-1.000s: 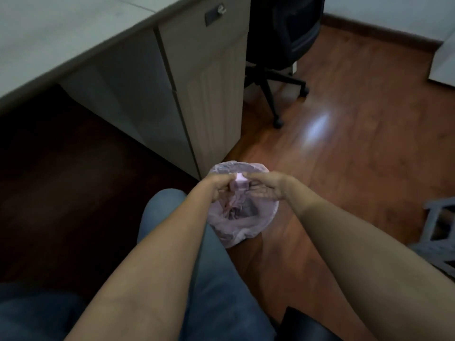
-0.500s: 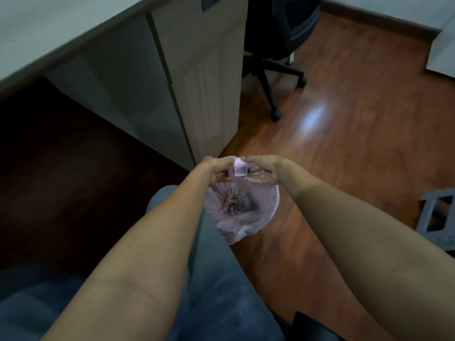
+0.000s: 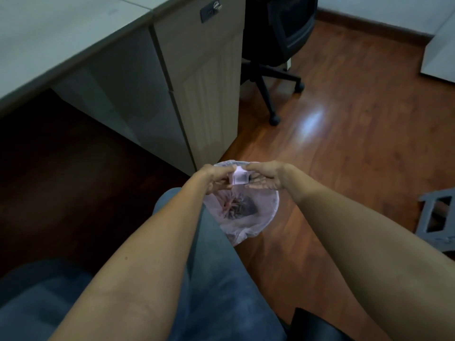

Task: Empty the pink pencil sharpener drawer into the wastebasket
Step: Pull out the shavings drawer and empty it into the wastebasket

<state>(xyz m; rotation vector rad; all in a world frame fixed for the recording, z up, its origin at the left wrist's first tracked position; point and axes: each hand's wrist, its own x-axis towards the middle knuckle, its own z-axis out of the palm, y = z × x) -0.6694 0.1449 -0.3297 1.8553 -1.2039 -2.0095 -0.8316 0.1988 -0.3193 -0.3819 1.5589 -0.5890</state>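
A small pink pencil sharpener [image 3: 239, 177] is held between both hands above the far rim of the wastebasket [image 3: 267, 219]. My left hand [image 3: 214, 178] grips its left side and my right hand [image 3: 267, 175] pinches its right side. The wastebasket is lined with a pale pink plastic bag and stands on the wooden floor just right of my knee. Dark shavings and scraps lie at its bottom. Whether the drawer is out of the sharpener body I cannot tell, since fingers cover the joint.
A beige desk cabinet [image 3: 209, 77] stands just behind the wastebasket, with the desk top [image 3: 61, 33] to the left. A black office chair [image 3: 273, 45] is behind it. A grey step stool [image 3: 438, 215] sits at the right edge. My jeans-clad legs [image 3: 214, 279] fill the foreground.
Both hands with the sharpener have stayed together over the wastebasket's far rim. The view has shifted slightly; the hands' grip looks much the same.
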